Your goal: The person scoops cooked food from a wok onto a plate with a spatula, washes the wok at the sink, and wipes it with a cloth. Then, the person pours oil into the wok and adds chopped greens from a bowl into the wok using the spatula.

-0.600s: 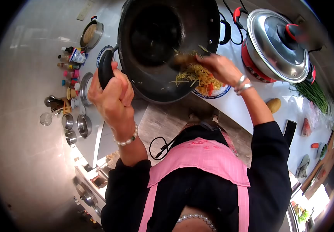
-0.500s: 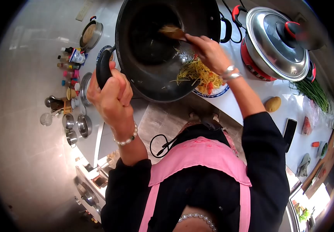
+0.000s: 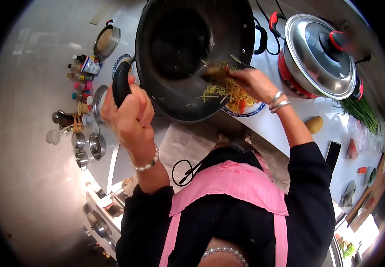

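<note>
My left hand (image 3: 130, 111) is wrapped round the black handle (image 3: 121, 84) of a large dark wok (image 3: 174, 89), which is tilted with its lower edge over a blue-rimmed plate (image 3: 260, 108). Shredded yellow-green food (image 3: 232, 92) with red pieces lies across the wok's edge and on the plate. My right hand (image 3: 255, 84) grips a wooden spatula (image 3: 214, 73), whose blurred head is against the food inside the wok. Part of the plate is hidden under the wok and the food.
A lidded steel pot (image 3: 319, 58) on a red base stands at the right, near green stalks (image 3: 359, 111), a potato (image 3: 314, 125) and a phone (image 3: 332, 154). Bottles (image 3: 83, 84), steel bowls (image 3: 97, 146) and a strainer pot (image 3: 106, 41) line the left side.
Since the half-second-old frame, my right hand has brought the spatula from the wok's middle down and toward the food at its edge. My left hand still holds the handle.
</note>
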Demonstrator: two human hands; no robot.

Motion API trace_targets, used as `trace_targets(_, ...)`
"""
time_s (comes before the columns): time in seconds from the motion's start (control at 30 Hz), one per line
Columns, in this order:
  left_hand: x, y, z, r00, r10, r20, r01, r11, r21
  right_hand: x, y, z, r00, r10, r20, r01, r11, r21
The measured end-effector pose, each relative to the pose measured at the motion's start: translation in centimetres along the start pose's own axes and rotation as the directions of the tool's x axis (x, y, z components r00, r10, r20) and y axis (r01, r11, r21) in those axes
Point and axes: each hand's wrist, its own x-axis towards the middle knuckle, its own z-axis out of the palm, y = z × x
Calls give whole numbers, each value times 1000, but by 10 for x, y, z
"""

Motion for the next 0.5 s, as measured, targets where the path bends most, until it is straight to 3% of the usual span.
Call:
trace_targets(0.03, -1, -1, 4, 1000, 3, -11, -4, 1000, -2, 2, 2, 1, 973, -36, -228, 50, 997, 53)
trace_targets(0.1, -3, 0, 3, 1000, 2, -8, -2, 1000, 4, 27, -3, -11, 922, -56, -383, 59, 998, -5)
trace_targets(0.13, -2, 0, 1, 1000, 4, 4, -4, 1000, 3, 31, 2, 2, 949, -5, -315, -28, 995, -98)
trace_targets(0.23, 0, 2, 3, 1000, -1, 14, 1, 1000, 13, 3, -15, 1, 992, 125, -11, -125, 981, -146)
trace_targets(0.33, -1, -4, 4, 1000, -21, 8, 21, 1000, 8, -11, -3, -9, 999, -19, -31, 16, 995, -100)
trace_targets(0.37, -1, -4, 2, 1000, -21, 3, 21, 1000, 5, -7, -1, -16, 983, 45, -180, -62, 994, -90)
trace_targets(0.43, -1, -4, -2, 1000, -14, 11, 15, 1000, -18, 2, -7, -30, 959, 97, -267, -179, 937, -300)
trace_targets(0.5, 0, -6, -5, 999, -5, 40, 7, 998, -55, 2, -4, -20, 969, 158, -192, -220, 906, -363)
